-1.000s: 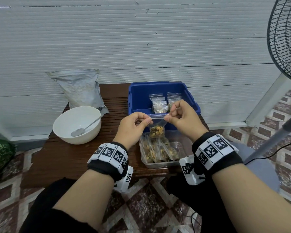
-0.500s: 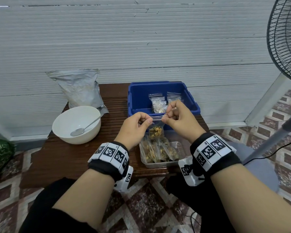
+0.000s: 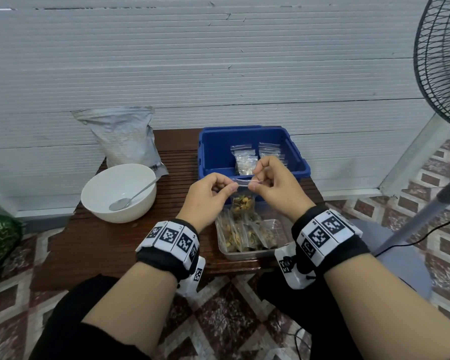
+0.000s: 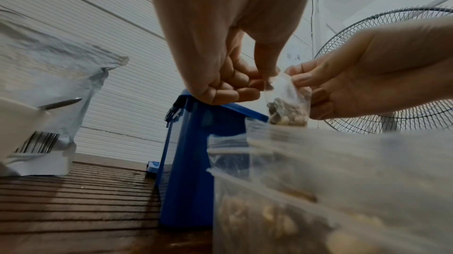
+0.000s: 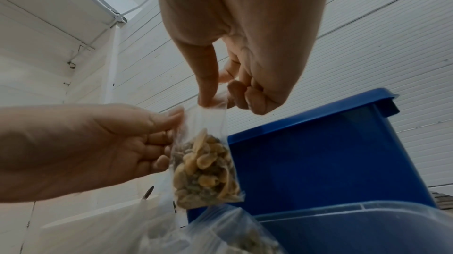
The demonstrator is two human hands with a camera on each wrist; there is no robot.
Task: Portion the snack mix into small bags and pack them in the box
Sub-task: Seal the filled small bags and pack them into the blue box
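Since the earlier frame our right hand (image 3: 272, 183) slid left toward our left hand (image 3: 208, 194), both grips pinching the small bag (image 3: 242, 202)'s top above the clear tray (image 3: 252, 253); sealing step, next the blue box (image 3: 247, 141).

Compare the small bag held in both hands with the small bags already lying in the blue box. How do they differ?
The held bag hangs upright, pinched at its top by the left hand and right hand; the boxed bags lie untouched in the blue box. The held bag's mix looks golden-brown and dark; the boxed bags' contents look paler. All are small clear bags.
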